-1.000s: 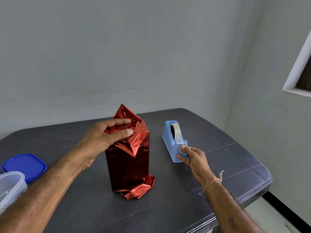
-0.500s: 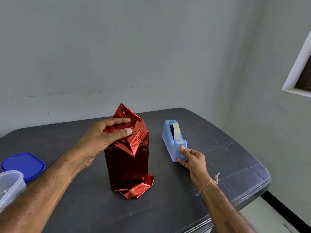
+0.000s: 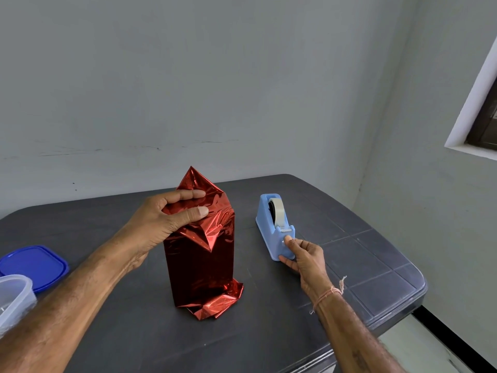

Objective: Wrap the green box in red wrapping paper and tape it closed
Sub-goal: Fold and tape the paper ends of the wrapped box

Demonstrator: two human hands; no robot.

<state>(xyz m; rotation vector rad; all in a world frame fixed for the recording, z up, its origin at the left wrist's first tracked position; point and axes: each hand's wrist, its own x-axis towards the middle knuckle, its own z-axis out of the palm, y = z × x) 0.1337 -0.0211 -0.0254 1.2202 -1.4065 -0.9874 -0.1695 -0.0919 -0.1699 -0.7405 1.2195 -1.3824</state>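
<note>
Pinning folded top flap of red wrapping paper point(image 3: 200, 267) with left hand point(image 3: 158, 222), thumb and fingers curled round it. Wrap upright at centre of bench point(image 3: 349, 267), green box hidden inside. At 3 o'clock, right hand point(image 3: 305, 255) gripping front of tape dispenser point(image 3: 270, 232). Hold flap flat; steady dispenser; pull tape against cutter. Count: one wrap, one dispenser, one blue lid point(image 3: 35, 265), one clear tub point(image 3: 13, 297), both at 9 o'clock.

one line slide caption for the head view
The left hand pinches the folded top of the red-wrapped box while the right hand grips the blue tape dispenser.
</note>
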